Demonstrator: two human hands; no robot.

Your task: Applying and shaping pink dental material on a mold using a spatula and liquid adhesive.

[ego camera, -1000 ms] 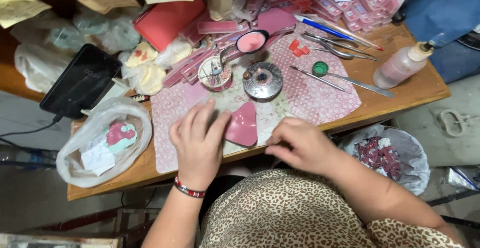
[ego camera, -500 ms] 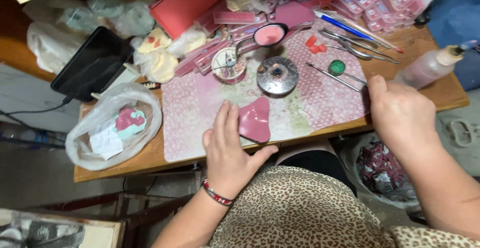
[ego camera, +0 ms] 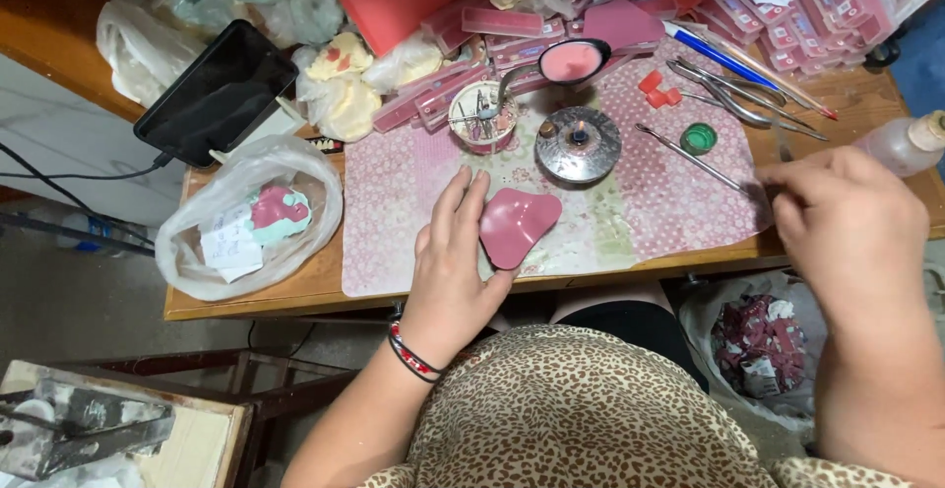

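Our right hand (ego camera: 847, 227) has moved from the desk's far edge onto the thin metal hand tool (ego camera: 689, 156), its grip pinched on the tool's near end. Our left hand (ego camera: 455, 252) lies flat, fingers apart, touching the pink heart-shaped wax slab (ego camera: 517, 225) on the pink patterned mat (ego camera: 394, 193) covering the cluttered wooden desk (ego camera: 305, 286). A grey floor shows below.

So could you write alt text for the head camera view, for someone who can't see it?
A person's left hand rests against a pink wax slab on a patterned mat, while the right hand reaches a thin metal tool. Around them the wooden table holds a small round burner, a phone and plastic bags.
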